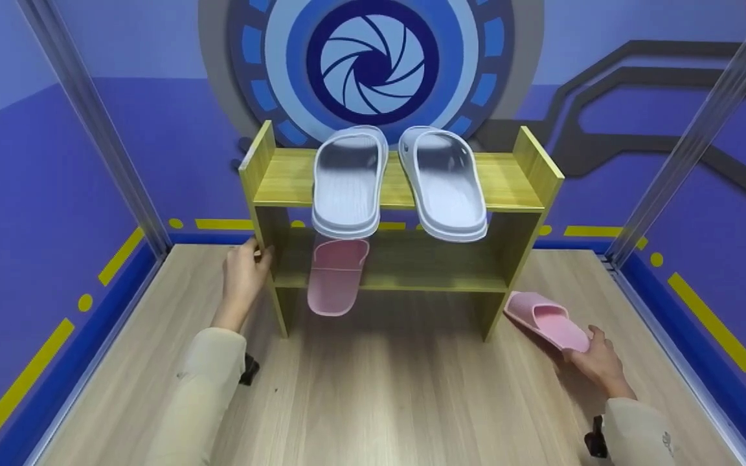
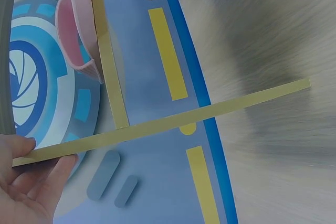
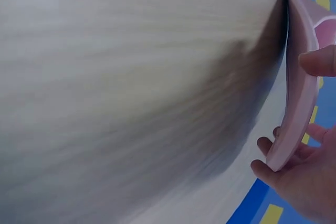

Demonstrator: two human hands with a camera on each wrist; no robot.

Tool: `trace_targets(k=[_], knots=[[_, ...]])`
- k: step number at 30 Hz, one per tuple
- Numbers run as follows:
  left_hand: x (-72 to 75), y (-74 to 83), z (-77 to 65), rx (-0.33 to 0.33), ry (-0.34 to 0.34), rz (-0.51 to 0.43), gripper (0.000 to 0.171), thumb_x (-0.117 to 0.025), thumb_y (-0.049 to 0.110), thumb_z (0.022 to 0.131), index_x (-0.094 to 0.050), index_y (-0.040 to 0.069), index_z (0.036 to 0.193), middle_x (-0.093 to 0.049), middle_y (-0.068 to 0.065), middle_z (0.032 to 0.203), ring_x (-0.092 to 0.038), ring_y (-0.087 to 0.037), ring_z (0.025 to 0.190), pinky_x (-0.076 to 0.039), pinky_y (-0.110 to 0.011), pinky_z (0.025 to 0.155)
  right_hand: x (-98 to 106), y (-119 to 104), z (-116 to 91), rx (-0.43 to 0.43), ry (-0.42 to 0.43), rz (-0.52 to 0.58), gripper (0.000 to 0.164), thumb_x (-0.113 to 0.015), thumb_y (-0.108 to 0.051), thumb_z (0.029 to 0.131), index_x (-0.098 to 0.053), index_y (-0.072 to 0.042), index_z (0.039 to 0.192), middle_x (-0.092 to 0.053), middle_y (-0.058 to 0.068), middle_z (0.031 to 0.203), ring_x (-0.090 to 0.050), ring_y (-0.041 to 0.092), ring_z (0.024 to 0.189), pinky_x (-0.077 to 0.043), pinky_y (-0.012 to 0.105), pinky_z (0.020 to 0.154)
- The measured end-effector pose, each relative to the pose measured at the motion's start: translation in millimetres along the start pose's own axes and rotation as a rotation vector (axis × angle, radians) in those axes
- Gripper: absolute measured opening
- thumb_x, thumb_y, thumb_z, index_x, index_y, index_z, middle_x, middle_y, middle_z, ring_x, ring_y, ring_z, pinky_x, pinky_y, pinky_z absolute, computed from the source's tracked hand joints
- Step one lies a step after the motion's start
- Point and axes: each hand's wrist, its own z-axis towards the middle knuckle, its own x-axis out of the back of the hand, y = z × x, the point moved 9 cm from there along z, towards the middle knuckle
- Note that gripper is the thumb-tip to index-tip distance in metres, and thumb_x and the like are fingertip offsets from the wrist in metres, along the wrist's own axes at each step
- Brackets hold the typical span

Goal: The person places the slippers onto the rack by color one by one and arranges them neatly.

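Note:
A small two-tier wooden shoe rack (image 1: 399, 285) stands on the wood-grain surface. My left hand (image 1: 244, 275) is at its left side panel (image 2: 157, 128), and the left wrist view shows the panel's edge pinched between thumb and fingers. On the right, my right hand (image 1: 601, 362) grips a pink slipper (image 1: 566, 327) by its heel end. In the right wrist view that slipper (image 3: 302, 85) is tilted, its heel raised off the surface. Another pink slipper (image 1: 334, 285) lies on the lower shelf at the left, its heel jutting past the front edge.
Two light grey slippers (image 1: 347, 194) (image 1: 452, 194) sit side by side on the top shelf, heels overhanging the front. Behind the rack is a blue patterned wall (image 1: 153, 129). Metal posts (image 1: 98, 129) stand at the back corners, and side walls (image 1: 729, 259) border the wooden surface (image 1: 373, 401).

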Motion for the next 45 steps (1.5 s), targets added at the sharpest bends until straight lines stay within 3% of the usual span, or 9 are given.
trace_targets(k=[4, 15, 19, 25, 34, 39, 45], knots=[[0.3, 0.5, 0.1, -0.003, 0.004, 0.014, 0.017, -0.058, 0.008, 0.084, -0.06, -0.008, 0.09, -0.061, -0.025, 0.092, -0.06, -0.035, 0.082, -0.049, -0.043, 0.066, 4, 0, -3, 0.074, -0.001, -0.017, 0.081, -0.062, -0.021, 0.069, -0.018, 0.014, 0.128, -0.032, 0.039, 0.116, -0.035, 0.051, 0.105, -0.028, 0.059, 0.086], [-2.3, -1.3, -0.2, 0.02, -0.027, 0.009, 0.019, -0.056, 0.008, 0.085, -0.059, -0.007, 0.096, -0.06, -0.025, 0.095, -0.06, -0.035, 0.084, -0.049, -0.043, 0.067, 3, 10, -11, 0.215, -0.119, 0.053, 0.074, -0.061, -0.02, 0.066, -0.024, 0.008, 0.124, -0.034, 0.035, 0.118, -0.035, 0.044, 0.105, -0.024, 0.062, 0.086], [-1.8, -0.9, -0.5, 0.018, -0.022, 0.008, 0.019, -0.056, 0.009, 0.085, -0.059, -0.008, 0.094, -0.06, -0.025, 0.095, -0.06, -0.035, 0.084, -0.049, -0.042, 0.067, -2, 27, -7, 0.199, -0.184, 0.114, 0.076, -0.063, -0.021, 0.065, -0.024, 0.003, 0.125, -0.029, 0.033, 0.125, -0.028, 0.045, 0.111, -0.019, 0.064, 0.088], [-1.9, -0.5, -0.5, 0.023, -0.026, 0.018, 0.019, -0.056, 0.01, 0.086, -0.059, -0.007, 0.094, -0.06, -0.025, 0.095, -0.06, -0.035, 0.084, -0.049, -0.043, 0.067, -2, 42, -3, 0.215, -0.231, 0.095, 0.075, -0.063, -0.025, 0.065, -0.024, -0.002, 0.125, -0.028, 0.028, 0.125, -0.027, 0.044, 0.108, -0.02, 0.065, 0.085], [-0.6, 0.0, -1.0, 0.012, -0.008, 0.025, 0.017, -0.057, 0.009, 0.085, -0.06, -0.007, 0.091, -0.061, -0.025, 0.092, -0.06, -0.034, 0.082, -0.049, -0.043, 0.066, 4, 20, -20, 0.208, -0.308, 0.082, 0.07, -0.063, -0.022, 0.067, -0.026, -0.001, 0.122, -0.03, 0.028, 0.123, -0.029, 0.043, 0.107, -0.019, 0.065, 0.087], [-0.1, 0.4, -1.5, 0.011, 0.001, 0.016, 0.016, -0.057, 0.008, 0.085, -0.06, -0.007, 0.089, -0.061, -0.025, 0.092, -0.061, -0.034, 0.082, -0.05, -0.042, 0.065, -1, 18, -22, 0.19, -0.37, 0.108, 0.07, -0.064, -0.022, 0.062, -0.03, -0.001, 0.12, -0.036, 0.024, 0.122, -0.033, 0.038, 0.107, -0.024, 0.061, 0.089], [-0.7, -0.5, -0.5, 0.023, -0.014, -0.002, 0.019, -0.056, 0.008, 0.085, -0.059, -0.008, 0.093, -0.06, -0.025, 0.095, -0.06, -0.034, 0.084, -0.05, -0.042, 0.066, -9, 2, -28, 0.24, -0.432, 0.098, 0.067, -0.063, -0.019, 0.06, -0.035, 0.0, 0.118, -0.039, 0.023, 0.121, -0.034, 0.038, 0.108, -0.027, 0.059, 0.088]])
